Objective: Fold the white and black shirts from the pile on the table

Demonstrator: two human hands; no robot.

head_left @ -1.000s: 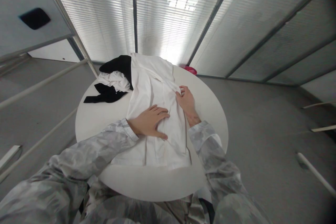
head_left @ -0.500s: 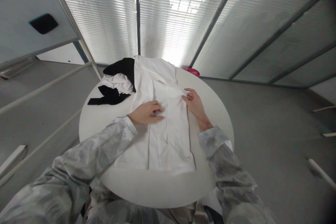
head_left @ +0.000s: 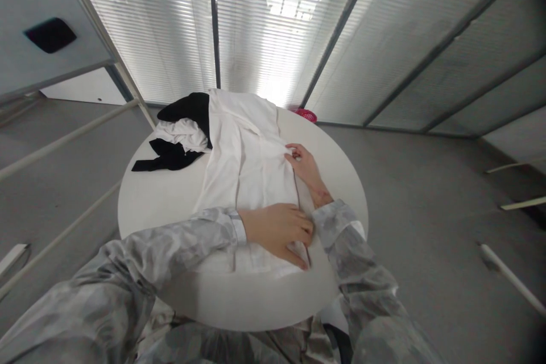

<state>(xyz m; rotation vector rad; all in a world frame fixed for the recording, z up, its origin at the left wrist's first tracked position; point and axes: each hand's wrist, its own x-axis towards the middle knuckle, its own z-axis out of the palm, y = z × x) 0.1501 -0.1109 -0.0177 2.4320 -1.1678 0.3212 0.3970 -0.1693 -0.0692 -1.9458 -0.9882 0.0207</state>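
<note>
A white garment point(head_left: 251, 170), its exact kind not clear, lies spread lengthwise over a round white table point(head_left: 341, 176), with long creases and panels running toward me. At its right edge, about halfway up, the thumb and fingertips of my right hand point(head_left: 305, 168) pinch the cloth. My left hand point(head_left: 277, 233) reaches across the lower part of the garment. Its fingers are bent over the lower right edge, and the thumb is held apart below them. The left forearm covers some of the garment's lower left side.
Black cloth point(head_left: 187, 108) and a crumpled pale cloth point(head_left: 183, 133) lie heaped at the table's left back. A pink mesh item point(head_left: 306, 115) shows behind the far edge. A white metal frame point(head_left: 72, 136) stands at left, and blind-covered glass panels point(head_left: 273, 28) rise behind.
My left hand has moved from the garment's middle down and right to its lower right edge. The right hand stays at the same edge. The view has shifted slightly.
</note>
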